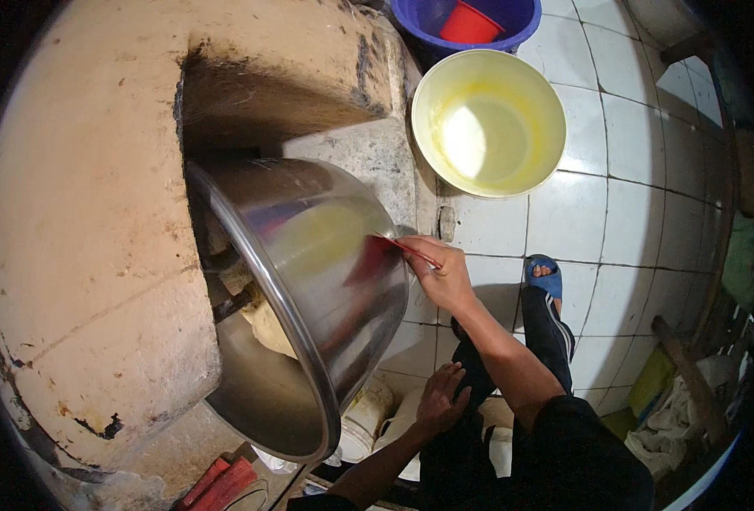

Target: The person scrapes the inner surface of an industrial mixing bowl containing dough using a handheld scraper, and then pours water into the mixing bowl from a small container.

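Note:
My right hand [441, 274] pinches a thin red scraper [417, 251], seen almost edge-on. Its tip is at the outer wall of a big shiny metal mixing bowl [334, 281], where a red reflection shows; whether it touches I cannot tell. The bowl lies tilted on its side, its mouth toward the tan machine body. Inside, pale dough [268, 328] sits beside a dark mixer arm [234, 303]. My left hand [443, 399] holds nothing, its fingers apart, by my leg below the bowl's right side.
A pale yellow tub [551, 128] stands on the white tiled floor [628, 221] ahead, near a blue-purple basin [526, 21] holding a red container [469, 24]. The tan mixer housing [96, 230] fills the left. White buckets [364, 426] stand under the bowl; sacks [692, 400] lie at right.

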A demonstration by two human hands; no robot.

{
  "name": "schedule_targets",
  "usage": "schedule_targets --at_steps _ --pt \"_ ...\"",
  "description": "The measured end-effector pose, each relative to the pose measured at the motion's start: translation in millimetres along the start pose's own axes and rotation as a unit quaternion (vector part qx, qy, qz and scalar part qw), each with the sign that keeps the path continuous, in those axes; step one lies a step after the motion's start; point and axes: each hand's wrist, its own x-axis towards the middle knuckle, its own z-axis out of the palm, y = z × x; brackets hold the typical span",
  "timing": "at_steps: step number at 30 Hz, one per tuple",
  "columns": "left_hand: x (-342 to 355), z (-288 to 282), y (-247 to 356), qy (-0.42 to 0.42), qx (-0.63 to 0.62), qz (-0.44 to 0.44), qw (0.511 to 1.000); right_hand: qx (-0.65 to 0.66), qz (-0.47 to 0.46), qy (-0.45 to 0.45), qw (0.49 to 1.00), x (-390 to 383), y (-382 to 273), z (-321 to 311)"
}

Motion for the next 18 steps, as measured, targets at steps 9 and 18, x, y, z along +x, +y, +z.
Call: schedule_targets --at_steps 9,18 --pt "4.9 -2.4 2.7 -0.007 0.008 -0.006 1.0 0.007 0.034 -0.018 0.999 1.7 1.7 -3.6" --pt "6.8 -1.4 5.3 -0.015 0.011 -0.016 1.0 0.007 0.028 -0.019 0.999 6.2 -2.4 -5.8"
